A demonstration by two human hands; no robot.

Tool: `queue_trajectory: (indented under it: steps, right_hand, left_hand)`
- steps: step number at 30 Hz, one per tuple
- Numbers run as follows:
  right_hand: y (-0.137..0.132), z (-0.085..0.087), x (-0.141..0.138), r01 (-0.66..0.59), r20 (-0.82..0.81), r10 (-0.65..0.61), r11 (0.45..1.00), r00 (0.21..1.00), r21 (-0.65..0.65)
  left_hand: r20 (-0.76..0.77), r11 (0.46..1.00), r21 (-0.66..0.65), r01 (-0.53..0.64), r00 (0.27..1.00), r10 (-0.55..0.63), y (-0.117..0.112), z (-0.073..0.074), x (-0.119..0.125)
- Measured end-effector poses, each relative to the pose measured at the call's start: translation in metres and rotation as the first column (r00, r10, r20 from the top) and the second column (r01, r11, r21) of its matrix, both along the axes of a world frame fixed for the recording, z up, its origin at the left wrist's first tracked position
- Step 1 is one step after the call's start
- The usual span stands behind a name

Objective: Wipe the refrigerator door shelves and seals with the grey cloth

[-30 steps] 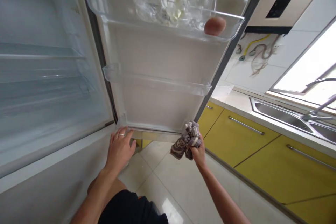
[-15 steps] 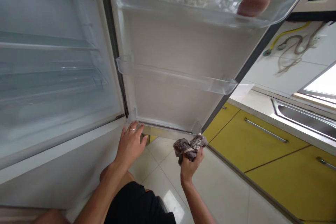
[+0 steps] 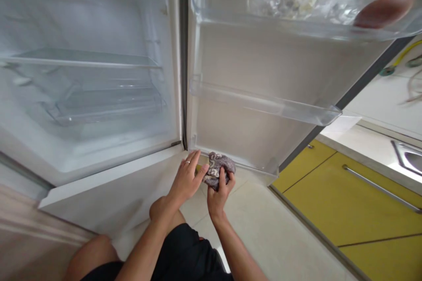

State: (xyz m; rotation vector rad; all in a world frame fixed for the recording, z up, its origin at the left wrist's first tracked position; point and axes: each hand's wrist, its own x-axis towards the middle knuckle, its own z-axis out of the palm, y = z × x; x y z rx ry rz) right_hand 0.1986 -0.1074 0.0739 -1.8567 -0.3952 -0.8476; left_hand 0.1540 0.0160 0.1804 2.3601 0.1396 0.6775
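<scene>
A crumpled grey-brown cloth [image 3: 217, 167] with pale patches is bunched in my right hand [image 3: 219, 193], whose fingers wrap over it. It lies against the lowest clear shelf [image 3: 260, 174] of the open fridge door [image 3: 244, 127], toward the hinge side. Close to the cloth's left, my left hand [image 3: 188, 178] has its fingers stretched out, a ring on one of them. Its fingertips are at the hinge end of that shelf; whether they press on it I cannot tell.
The fridge compartment [image 3: 108, 140] is open on the left, with a glass shelf [image 3: 85, 58] and a clear drawer [image 3: 108, 101]. Above are a middle door shelf [image 3: 263, 103] and a top one [image 3: 224, 13] with plastic bags and an egg [image 3: 384, 11]. Yellow cabinets [image 3: 356, 197] stand right.
My right hand has moved the cloth left along the bottom door shelf, close to my left hand. My left hand stays near the hinge end. The view has turned left.
</scene>
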Motion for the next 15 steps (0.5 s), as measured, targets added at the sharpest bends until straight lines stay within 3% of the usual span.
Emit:
queue_trajectory:
  steps: [3, 5, 7, 9, 12, 15]
  right_hand:
    - [0.018, 0.004, -0.007, -0.057, -0.023, 0.057, 0.998, 0.998, 0.003]
    - [0.027, 0.006, -0.013, -0.111, -0.040, 0.111, 0.994, 0.993, 0.014]
    - [0.034, 0.006, -0.019, -0.200, -0.047, 0.201, 0.980, 0.978, 0.017]
    - [0.038, 0.007, -0.023, -0.310, -0.057, 0.310, 0.951, 0.949, 0.003]
    - [0.042, 0.009, -0.026, -0.450, -0.069, 0.446, 0.891, 0.892, -0.063]
    - [0.038, 0.019, -0.025, -0.623, -0.049, 0.627, 0.757, 0.777, -0.199]
  left_hand:
    - [0.155, 0.955, -0.254, -0.152, 0.968, 0.196, -0.010, -0.027, -0.020]
    - [0.156, 0.873, -0.433, -0.225, 0.935, 0.319, -0.022, -0.043, -0.033]
    - [0.128, 0.807, -0.545, -0.226, 0.929, 0.346, -0.034, -0.054, -0.044]
    - [0.113, 0.786, -0.578, -0.218, 0.933, 0.342, -0.041, -0.057, -0.049]
    - [0.064, 0.767, -0.578, -0.279, 0.922, 0.383, -0.037, -0.049, -0.049]
    - [-0.049, 0.657, -0.647, -0.387, 0.881, 0.471, -0.018, -0.036, -0.046]
